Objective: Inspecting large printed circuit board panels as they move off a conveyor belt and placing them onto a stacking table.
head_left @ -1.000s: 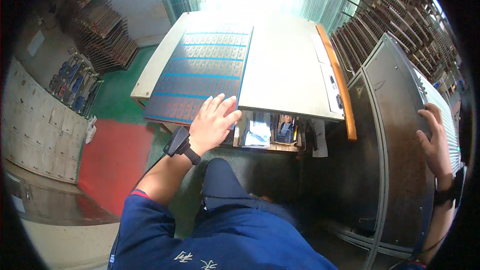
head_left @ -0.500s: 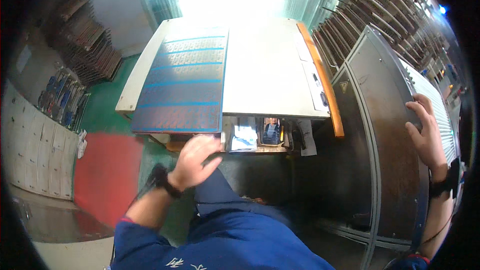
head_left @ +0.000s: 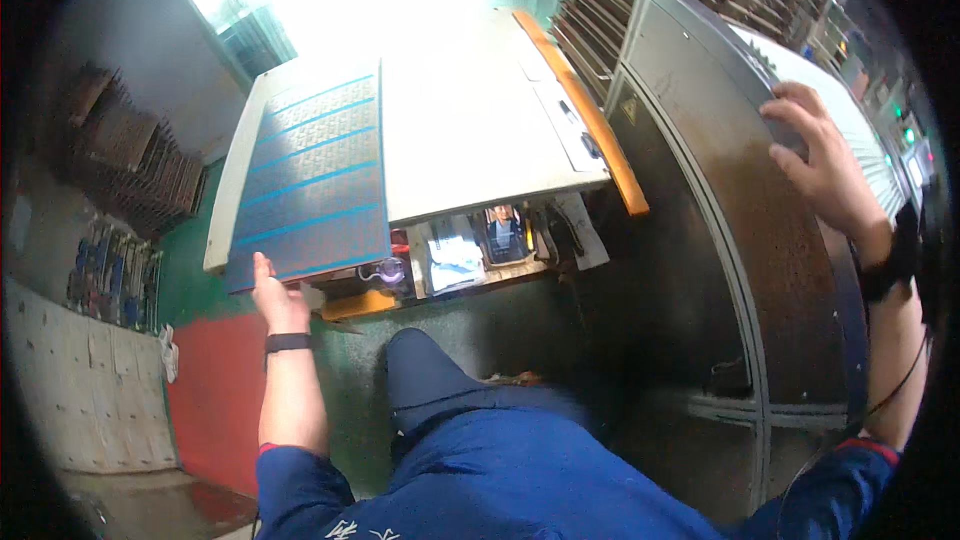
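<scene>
A large flat panel (head_left: pixel 315 185), dark with bright blue stripes and rows of small patterns, lies on the left part of the white table (head_left: pixel 450 130) and overhangs its near edge. My left hand (head_left: pixel 280 302) is at the panel's near left edge, one finger over the top face and the rest partly hidden at the rim. It appears to grip that edge. Off to the right, my right hand (head_left: pixel 825 160) rests on the top edge of a metal cabinet (head_left: pixel 720 120), fingers bent and apart.
Beneath the tabletop an open shelf (head_left: pixel 470 283) holds a phone (head_left: pixel 506 235), papers and small items. An orange strip (head_left: pixel 585 120) runs along the table's right edge. Racks (head_left: pixel 590 20) stand behind the cabinet. Stacked racks (head_left: pixel 135 155) and lockers (head_left: pixel 85 380) are at left.
My left hand has moved left along the panel's near edge, from beside its right corner to its left part. My right hand stays on the cabinet. The whole view has shifted and tilted.
</scene>
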{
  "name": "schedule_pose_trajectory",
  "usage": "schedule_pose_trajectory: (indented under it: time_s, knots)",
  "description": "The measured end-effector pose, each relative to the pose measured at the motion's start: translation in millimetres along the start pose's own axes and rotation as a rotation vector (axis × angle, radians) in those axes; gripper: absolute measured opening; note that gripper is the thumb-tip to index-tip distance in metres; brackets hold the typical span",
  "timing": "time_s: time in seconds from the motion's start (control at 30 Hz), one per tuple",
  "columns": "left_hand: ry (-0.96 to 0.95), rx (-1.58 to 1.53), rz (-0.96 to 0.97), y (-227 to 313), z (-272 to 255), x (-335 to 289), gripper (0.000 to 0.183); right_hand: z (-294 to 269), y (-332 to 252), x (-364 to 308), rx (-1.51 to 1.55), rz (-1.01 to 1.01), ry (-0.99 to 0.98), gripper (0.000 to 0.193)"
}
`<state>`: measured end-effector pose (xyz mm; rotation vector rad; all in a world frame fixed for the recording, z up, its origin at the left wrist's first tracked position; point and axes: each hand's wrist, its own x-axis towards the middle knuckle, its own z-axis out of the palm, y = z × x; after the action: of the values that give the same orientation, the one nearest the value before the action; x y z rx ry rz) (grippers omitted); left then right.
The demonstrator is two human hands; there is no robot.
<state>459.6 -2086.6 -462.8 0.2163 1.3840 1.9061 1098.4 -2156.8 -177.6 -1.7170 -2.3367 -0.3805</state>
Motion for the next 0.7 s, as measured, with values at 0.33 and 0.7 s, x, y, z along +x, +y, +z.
schedule_pose_trajectory:
  time_s: [0.33, 0.7]
  knots:
    - [-0.258, 0.342, 0.683, 98.0, 73.4, -28.0, 0.046, 3.3, 11.2, -1.1, -0.078, 0.006, -0.049, 0.037]
    - [-0.433, 0.791, 0.872, 110.6, 122.0, -86.6, 0.046, -0.9, 4.2, -1.1, -0.019, 0.098, -0.107, 0.037]
